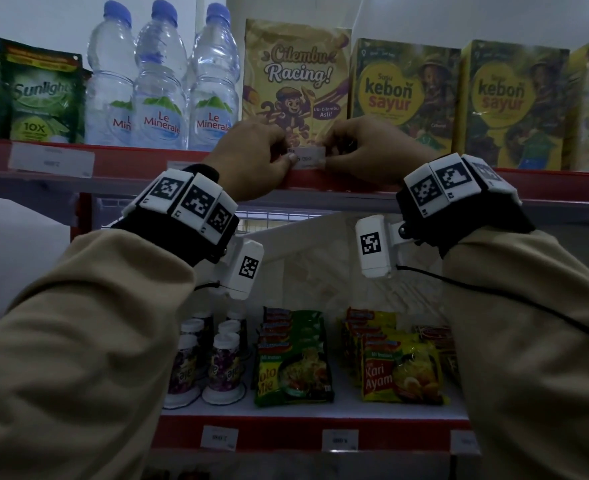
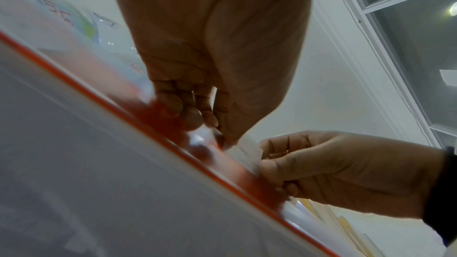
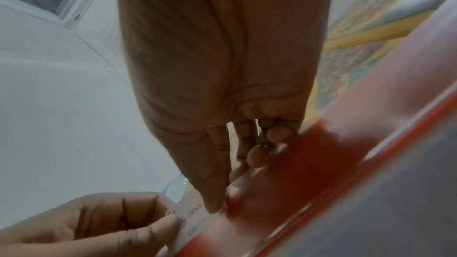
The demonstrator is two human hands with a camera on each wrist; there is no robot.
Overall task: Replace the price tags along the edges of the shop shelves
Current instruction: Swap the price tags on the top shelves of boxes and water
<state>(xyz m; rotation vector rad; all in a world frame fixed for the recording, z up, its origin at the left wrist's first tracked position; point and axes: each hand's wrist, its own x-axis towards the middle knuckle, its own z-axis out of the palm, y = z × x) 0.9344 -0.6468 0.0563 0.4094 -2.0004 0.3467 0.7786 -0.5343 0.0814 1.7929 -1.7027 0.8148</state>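
Observation:
A small white price tag (image 1: 307, 157) with handwritten figures sits at the red front strip (image 1: 494, 183) of the upper shelf, below the Cilembu Racing box (image 1: 296, 74). My left hand (image 1: 256, 157) pinches the tag's left end. My right hand (image 1: 366, 152) pinches its right end. In the left wrist view the tag (image 2: 247, 153) stands between the two hands against the red edge (image 2: 138, 103). The right wrist view shows the tag (image 3: 190, 220) low down, the thumb of my right hand (image 3: 212, 200) on it and the left hand (image 3: 123, 220) holding its other end.
Water bottles (image 1: 161, 84) and a Sunlight pouch (image 1: 40, 95) stand left of the box, kebon sayur boxes (image 1: 404, 91) right. Another tag (image 1: 52, 162) sits further left on the strip. The lower shelf holds cups (image 1: 222, 362), noodle packs (image 1: 293, 368) and tags (image 1: 340, 439).

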